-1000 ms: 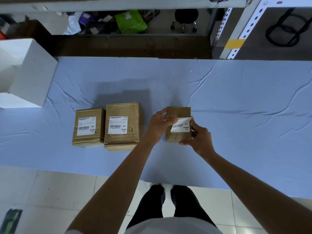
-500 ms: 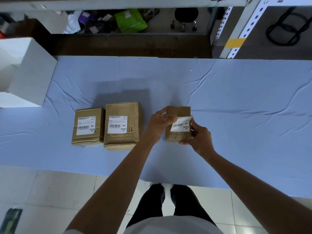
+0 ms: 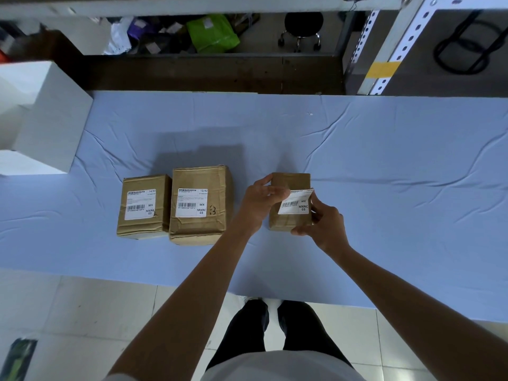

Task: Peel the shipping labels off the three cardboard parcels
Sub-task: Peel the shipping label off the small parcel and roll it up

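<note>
The left hand (image 3: 259,204) covers the left side of the right parcel (image 3: 291,181) and the far-left corner of its label (image 3: 295,206). The right hand (image 3: 323,224) hides that parcel's near-right corner. Small print on this label, the left label (image 3: 140,204) and the middle label (image 3: 191,202) is too fine to read. The white box (image 3: 41,114) is cut by the left edge and the tabletop (image 3: 384,188) by both side edges. The left forearm (image 3: 178,298) and right forearm (image 3: 412,298) are cut by the bottom. A dark thing (image 3: 20,358) at the lower-left corner is cropped and blurred, so it cannot be identified.
</note>
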The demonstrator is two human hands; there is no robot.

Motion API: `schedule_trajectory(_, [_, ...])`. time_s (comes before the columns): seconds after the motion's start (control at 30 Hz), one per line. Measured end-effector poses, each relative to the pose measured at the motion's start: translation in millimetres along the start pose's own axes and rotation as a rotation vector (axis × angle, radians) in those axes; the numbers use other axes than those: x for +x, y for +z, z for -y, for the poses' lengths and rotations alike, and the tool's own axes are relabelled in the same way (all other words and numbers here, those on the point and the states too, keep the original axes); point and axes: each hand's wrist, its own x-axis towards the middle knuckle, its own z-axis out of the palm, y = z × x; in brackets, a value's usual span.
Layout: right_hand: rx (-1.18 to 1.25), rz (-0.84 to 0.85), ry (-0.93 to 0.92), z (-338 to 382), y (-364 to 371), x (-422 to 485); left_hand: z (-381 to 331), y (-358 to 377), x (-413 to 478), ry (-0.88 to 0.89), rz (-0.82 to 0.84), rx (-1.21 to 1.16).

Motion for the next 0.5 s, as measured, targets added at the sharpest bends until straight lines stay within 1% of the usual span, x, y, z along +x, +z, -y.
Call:
schedule_trajectory(0.2, [-0.004,0.000,0.000,-0.3,0.2,0.4,-1.4,0.6,-2.3,0.015,0.022,-0.015])
schedule_trajectory(0.5, [-0.018,-0.002,-0.006,-0.7,0.5,0.3,-3.1,3.1,-3.7,-0.009,-0.012,-0.026])
